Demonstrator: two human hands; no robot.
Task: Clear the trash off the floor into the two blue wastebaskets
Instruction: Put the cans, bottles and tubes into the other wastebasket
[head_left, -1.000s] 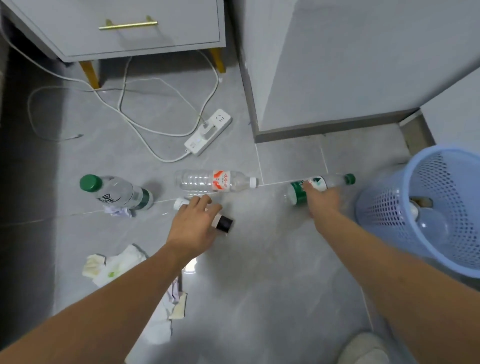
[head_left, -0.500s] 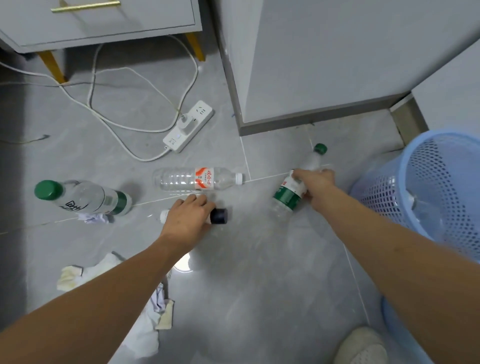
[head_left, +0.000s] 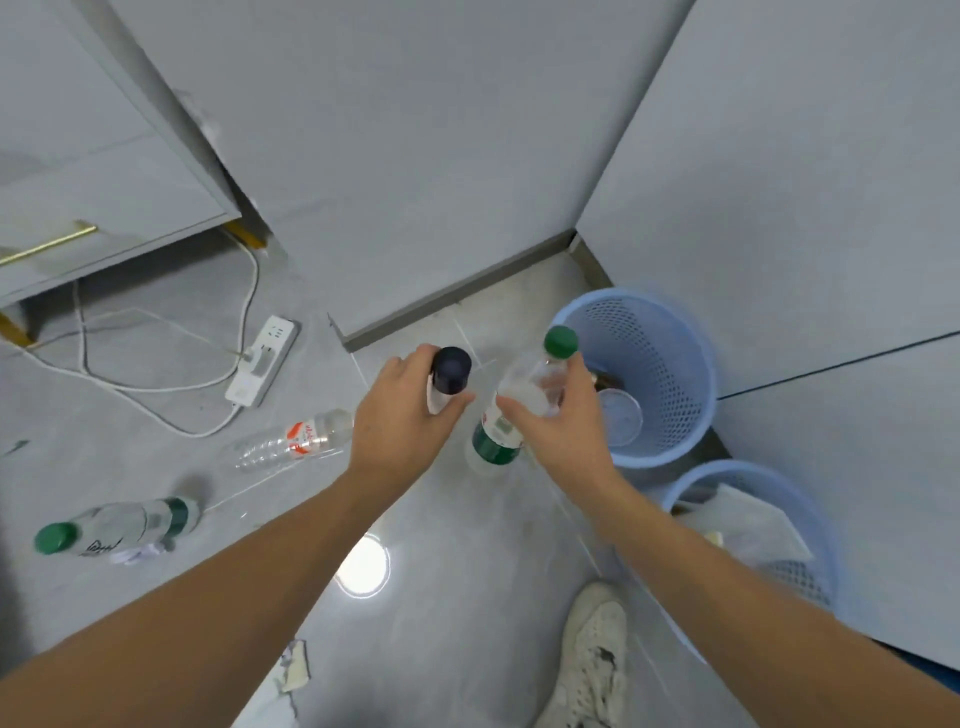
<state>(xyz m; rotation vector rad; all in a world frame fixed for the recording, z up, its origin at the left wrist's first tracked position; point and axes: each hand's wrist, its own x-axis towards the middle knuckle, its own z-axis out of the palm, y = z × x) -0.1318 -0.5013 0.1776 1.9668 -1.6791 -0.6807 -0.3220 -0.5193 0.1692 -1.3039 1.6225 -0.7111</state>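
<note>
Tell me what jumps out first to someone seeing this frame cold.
Two bare hands meet mid-frame, each holding a bottle: the left hand grips a small black-capped bottle, the right hand a green-capped water bottle. Just right stands a blue mesh wastebasket, a second blue wastebasket nearer. Two plastic bottles lie on the floor at left.

arms (head_left: 218, 597): bare, no sleeves | hands (head_left: 400, 421): no gloves | shoe (head_left: 592, 660): white, scuffed, dark marks

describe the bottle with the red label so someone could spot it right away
Start at the white power strip on the grey floor. Just below it lies the clear bottle with the red label, on its side, untouched. The other lying bottle has green bands and cap.
</note>
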